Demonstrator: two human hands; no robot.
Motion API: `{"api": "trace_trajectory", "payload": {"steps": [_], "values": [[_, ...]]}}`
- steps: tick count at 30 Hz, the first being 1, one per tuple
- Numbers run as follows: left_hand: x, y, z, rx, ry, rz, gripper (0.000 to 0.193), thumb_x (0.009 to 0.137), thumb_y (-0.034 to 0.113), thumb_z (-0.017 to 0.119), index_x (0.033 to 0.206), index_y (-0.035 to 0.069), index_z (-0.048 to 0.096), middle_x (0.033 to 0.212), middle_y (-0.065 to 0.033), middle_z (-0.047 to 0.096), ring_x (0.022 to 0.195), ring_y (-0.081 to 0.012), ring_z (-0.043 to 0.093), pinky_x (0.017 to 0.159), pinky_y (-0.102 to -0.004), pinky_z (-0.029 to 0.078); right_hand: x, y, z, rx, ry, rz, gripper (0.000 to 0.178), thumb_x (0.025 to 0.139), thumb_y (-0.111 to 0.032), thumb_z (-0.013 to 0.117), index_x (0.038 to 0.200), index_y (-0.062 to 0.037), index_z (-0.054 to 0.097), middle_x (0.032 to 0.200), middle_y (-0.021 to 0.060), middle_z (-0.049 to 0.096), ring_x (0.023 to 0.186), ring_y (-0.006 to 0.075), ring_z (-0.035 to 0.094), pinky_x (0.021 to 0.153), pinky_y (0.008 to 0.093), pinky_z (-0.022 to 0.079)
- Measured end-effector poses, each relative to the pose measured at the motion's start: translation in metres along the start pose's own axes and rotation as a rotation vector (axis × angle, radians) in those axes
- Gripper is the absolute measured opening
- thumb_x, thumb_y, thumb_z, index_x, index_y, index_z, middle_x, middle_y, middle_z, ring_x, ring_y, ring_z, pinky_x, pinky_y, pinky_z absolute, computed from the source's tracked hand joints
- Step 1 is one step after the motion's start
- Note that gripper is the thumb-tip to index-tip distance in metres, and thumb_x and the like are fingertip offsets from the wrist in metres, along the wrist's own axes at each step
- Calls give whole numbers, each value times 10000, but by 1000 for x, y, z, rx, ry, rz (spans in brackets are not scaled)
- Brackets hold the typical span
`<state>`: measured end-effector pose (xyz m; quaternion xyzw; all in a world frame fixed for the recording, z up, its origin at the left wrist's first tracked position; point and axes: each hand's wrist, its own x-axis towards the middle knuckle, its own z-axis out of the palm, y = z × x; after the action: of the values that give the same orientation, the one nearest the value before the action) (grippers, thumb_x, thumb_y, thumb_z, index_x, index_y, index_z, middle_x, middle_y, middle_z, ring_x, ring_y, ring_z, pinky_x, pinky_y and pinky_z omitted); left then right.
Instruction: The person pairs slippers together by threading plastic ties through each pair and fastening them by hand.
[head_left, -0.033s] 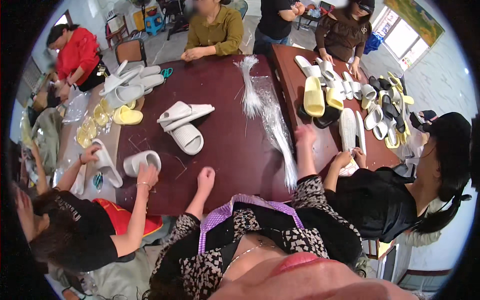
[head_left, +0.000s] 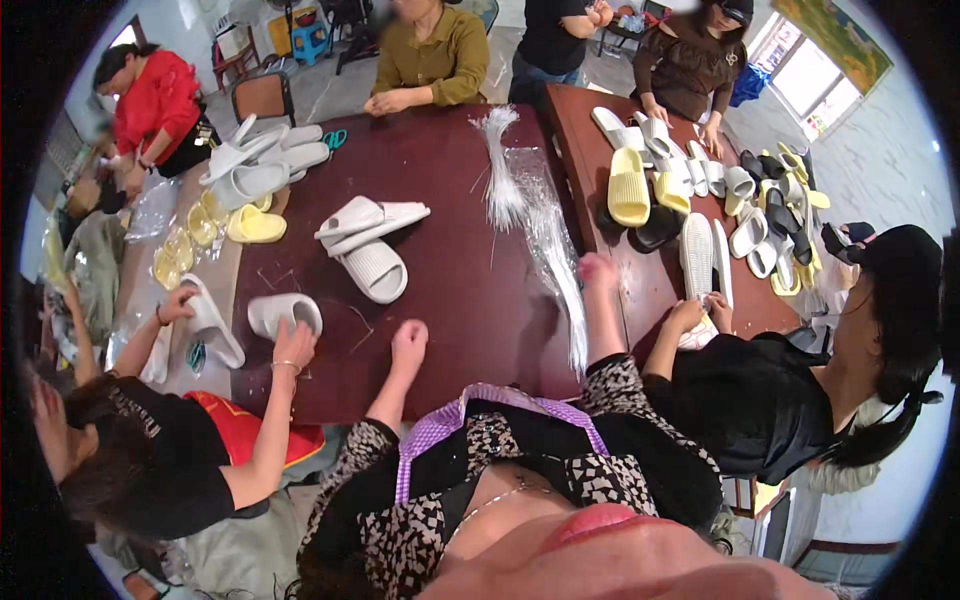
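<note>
My left hand is closed in a loose fist over the front part of the dark red table; whatever it may hold is hidden. Beyond it, a pale grey slide slipper lies with ridged sole up, touching other pale grey slippers. My right hand has its fingers curled, slightly blurred, and nothing in them can be made out. It is beside a long bundle of thin white strands, partly in clear plastic. A second tuft of strands lies farther back.
To my left, a co-worker's hand reaches into a grey slipper. Grey and yellow slippers are heaped farther left, near teal scissors. On the adjoining right table lie many slippers; another co-worker handles a pair there.
My left hand has shifted slightly forward over the table. My right hand has moved a little left, closer to the strand bundle. The slippers near me stay put.
</note>
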<state>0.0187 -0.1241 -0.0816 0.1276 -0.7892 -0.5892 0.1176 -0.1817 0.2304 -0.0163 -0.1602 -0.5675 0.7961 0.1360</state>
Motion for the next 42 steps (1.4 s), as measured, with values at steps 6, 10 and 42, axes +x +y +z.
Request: {"api": "trace_trajectory", "payload": {"steps": [6, 10, 42], "values": [[42, 234, -70, -433, -162, 233, 217, 872, 119, 518, 1051, 1, 554, 919, -51, 593, 804, -102, 529, 761, -230, 425, -145, 48, 12, -118, -389, 381, 216, 819, -1, 480, 1029, 20, 528, 764, 100, 603, 598, 150, 570, 527, 239, 472], [40, 353, -105, -618, -365, 795, 611, 857, 425, 544, 1266, 8, 368, 1059, -185, 579, 878, -184, 570, 792, -300, 453, -181, 63, -7, -342, -538, 550, 198, 827, -34, 494, 1015, 18, 529, 770, 95, 612, 629, 151, 576, 585, 263, 484], [88, 359, -143, -631, -420, 713, 509, 914, 406, 425, 1161, -35, 489, 1012, -198, 601, 828, -223, 594, 767, -317, 474, -172, 78, -28, -328, -551, 571, 164, 854, -44, 476, 993, 24, 528, 823, 79, 597, 709, 145, 580, 690, 241, 483]]}}
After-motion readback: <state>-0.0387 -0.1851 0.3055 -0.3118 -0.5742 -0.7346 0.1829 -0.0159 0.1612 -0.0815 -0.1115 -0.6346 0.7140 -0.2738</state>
